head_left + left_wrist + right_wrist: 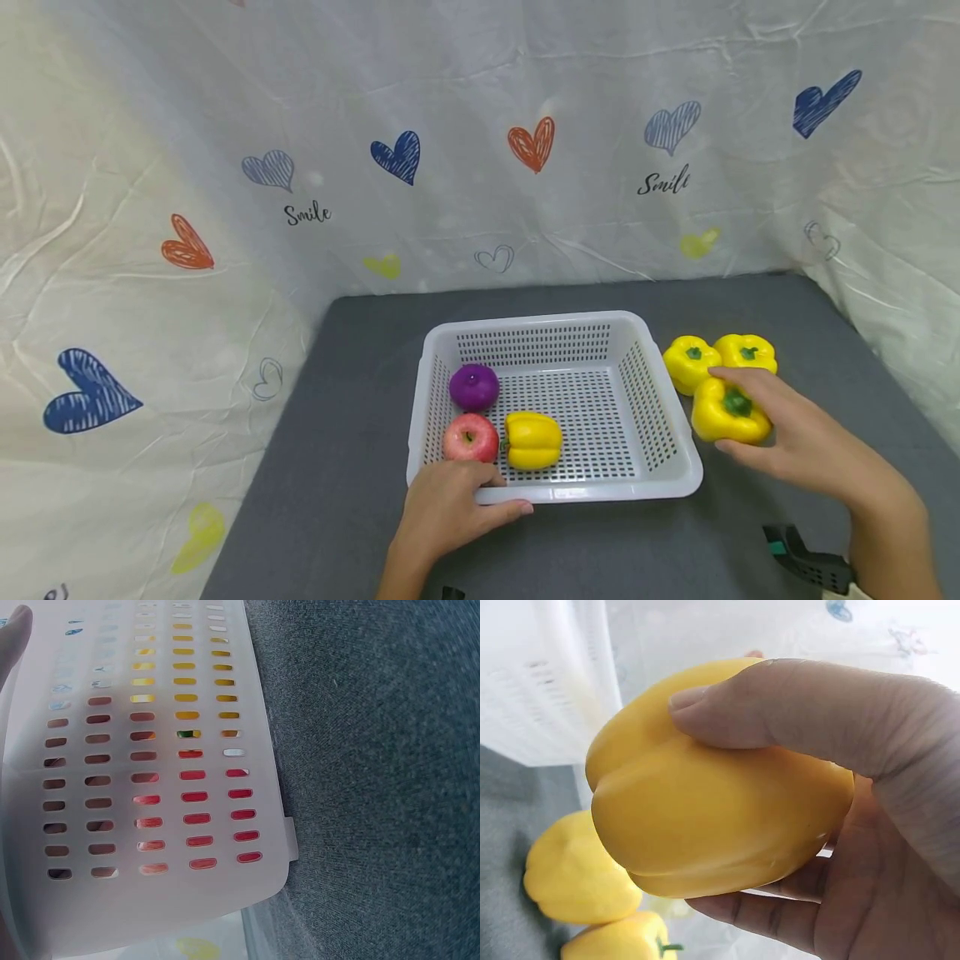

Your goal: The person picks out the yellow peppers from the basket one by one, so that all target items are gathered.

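- Head view: a white, rectangular, slotted plastic basket (585, 493) stands on the dark grey cloth-covered table (337, 467).
- To the right of the basket, near its front corner, the right hand (798, 437) holds a glossy yellow lobed bell pepper with a green stem (718, 419), thumb and fingers curved about its sides; whether it is clear of the table I cannot tell.
- Just beyond the basket's right side are two more yellow bell peppers, one closer (690, 368) and one farther out (746, 353).
- In the basket's left half are a round, glossy purple item of unclear kind (474, 387), a round pinkish-red apple (470, 437) in front of it and a yellow bell pepper lying on its side (535, 440), stem towards the apple.
- The left hand (450, 504) grips the basket's front rim.
- Left wrist view: red and yellow show through the basket's slots; its thin wall probably flexes a little, so the rim seems the sounder hold.
- Right wrist view: the thumb presses the held pepper's smooth skin without visible denting. It will likely handle as light, fairly firm and slightly slippery, best taken across its widest lobes.
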`<state>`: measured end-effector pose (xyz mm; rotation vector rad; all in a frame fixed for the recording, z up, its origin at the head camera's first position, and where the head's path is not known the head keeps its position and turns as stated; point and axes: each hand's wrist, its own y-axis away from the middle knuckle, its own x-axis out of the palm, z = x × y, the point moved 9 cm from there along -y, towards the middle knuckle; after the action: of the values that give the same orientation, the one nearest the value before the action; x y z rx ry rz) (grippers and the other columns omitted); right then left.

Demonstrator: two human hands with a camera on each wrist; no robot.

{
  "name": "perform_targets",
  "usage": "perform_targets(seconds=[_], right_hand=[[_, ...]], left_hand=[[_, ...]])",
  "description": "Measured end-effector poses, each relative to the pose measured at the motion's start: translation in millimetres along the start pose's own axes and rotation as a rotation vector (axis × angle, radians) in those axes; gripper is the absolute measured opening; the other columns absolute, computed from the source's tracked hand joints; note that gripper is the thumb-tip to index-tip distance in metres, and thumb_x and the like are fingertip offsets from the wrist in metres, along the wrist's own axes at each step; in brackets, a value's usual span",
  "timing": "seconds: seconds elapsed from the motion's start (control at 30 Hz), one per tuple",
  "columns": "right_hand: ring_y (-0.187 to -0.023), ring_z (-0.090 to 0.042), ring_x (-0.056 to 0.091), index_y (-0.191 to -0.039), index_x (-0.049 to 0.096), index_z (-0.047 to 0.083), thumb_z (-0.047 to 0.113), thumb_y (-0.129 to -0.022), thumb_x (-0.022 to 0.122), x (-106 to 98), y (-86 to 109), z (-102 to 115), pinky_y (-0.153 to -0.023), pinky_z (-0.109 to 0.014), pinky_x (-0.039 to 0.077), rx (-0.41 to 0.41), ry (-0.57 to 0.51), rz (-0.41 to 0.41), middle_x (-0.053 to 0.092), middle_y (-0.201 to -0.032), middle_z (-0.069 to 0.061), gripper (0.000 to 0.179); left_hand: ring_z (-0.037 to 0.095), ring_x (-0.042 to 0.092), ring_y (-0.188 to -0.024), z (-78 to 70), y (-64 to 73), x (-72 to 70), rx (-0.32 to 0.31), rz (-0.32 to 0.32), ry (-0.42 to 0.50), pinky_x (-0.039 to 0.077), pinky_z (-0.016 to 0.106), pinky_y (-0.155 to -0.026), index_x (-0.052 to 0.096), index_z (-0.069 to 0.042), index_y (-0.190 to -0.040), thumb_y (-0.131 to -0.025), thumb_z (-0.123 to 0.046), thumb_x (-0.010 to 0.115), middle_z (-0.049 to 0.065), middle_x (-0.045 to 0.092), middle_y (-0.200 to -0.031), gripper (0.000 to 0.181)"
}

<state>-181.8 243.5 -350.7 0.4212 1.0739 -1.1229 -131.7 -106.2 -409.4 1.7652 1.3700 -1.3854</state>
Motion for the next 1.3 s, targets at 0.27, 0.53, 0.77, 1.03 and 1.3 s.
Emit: perform_targets(seconds=[0.27,0.53,0.77,1.03,1.3], right_hand=[[-0.097,-0.009,0.044,-0.137,0.050,0.006,0.009,-0.066,0.093,9.9,1.9,-16.4,-0.079,-0.013,0.036,-0.031,0.021,-0.043,0.055,-0.119,-0.007,0.083],[-0.096,-0.024,0.050,-0.135,0.050,0.002,0.007,-0.065,0.091,25.6,0.6,-31.6,-0.077,-0.032,0.045,0.025,0.053,-0.002,0.056,-0.118,-0.016,0.082],[-0.097,-0.028,0.049,-0.135,0.048,-0.001,0.007,-0.068,0.089,36.3,-0.9,-40.1,-0.077,-0.050,0.047,0.079,0.014,0.029,0.052,-0.121,-0.018,0.079],[-0.101,-0.034,0.048,-0.137,0.045,-0.003,0.007,-0.071,0.087,45.1,-2.6,-47.6,-0.081,-0.058,0.046,0.114,-0.042,0.065,0.048,-0.124,-0.022,0.079],[-0.106,-0.038,0.047,-0.140,0.042,-0.004,0.009,-0.074,0.085,52.5,-5.0,-52.3,-0.085,-0.062,0.044,0.155,-0.066,0.107,0.044,-0.129,-0.025,0.080]], left_hand=[[-0.002,0.040,-0.051,0.0,-0.3,-0.4,0.001,-0.003,0.001,0.033,0.019,-0.048,0.070,-0.033,-0.075,-0.079,-0.077,0.063,-0.027,0.046,-0.059,0.045],[-0.002,0.040,-0.051,0.3,0.4,0.5,-0.001,0.006,0.003,0.033,0.019,-0.049,0.070,-0.034,-0.075,-0.079,-0.077,0.064,-0.028,0.046,-0.059,0.044],[-0.003,0.041,-0.052,-0.2,0.1,0.0,0.004,-0.007,0.001,0.033,0.019,-0.049,0.072,-0.034,-0.076,-0.079,-0.076,0.064,-0.028,0.050,-0.061,0.043],[-0.003,0.041,-0.052,0.1,0.5,-0.1,-0.010,0.008,0.026,0.034,0.018,-0.050,0.072,-0.033,-0.077,-0.079,-0.077,0.064,-0.028,0.049,-0.061,0.045],[-0.003,0.041,-0.052,0.7,0.4,0.8,-0.011,0.007,0.016,0.034,0.019,-0.049,0.072,-0.033,-0.076,-0.079,-0.077,0.064,-0.027,0.049,-0.061,0.045]])
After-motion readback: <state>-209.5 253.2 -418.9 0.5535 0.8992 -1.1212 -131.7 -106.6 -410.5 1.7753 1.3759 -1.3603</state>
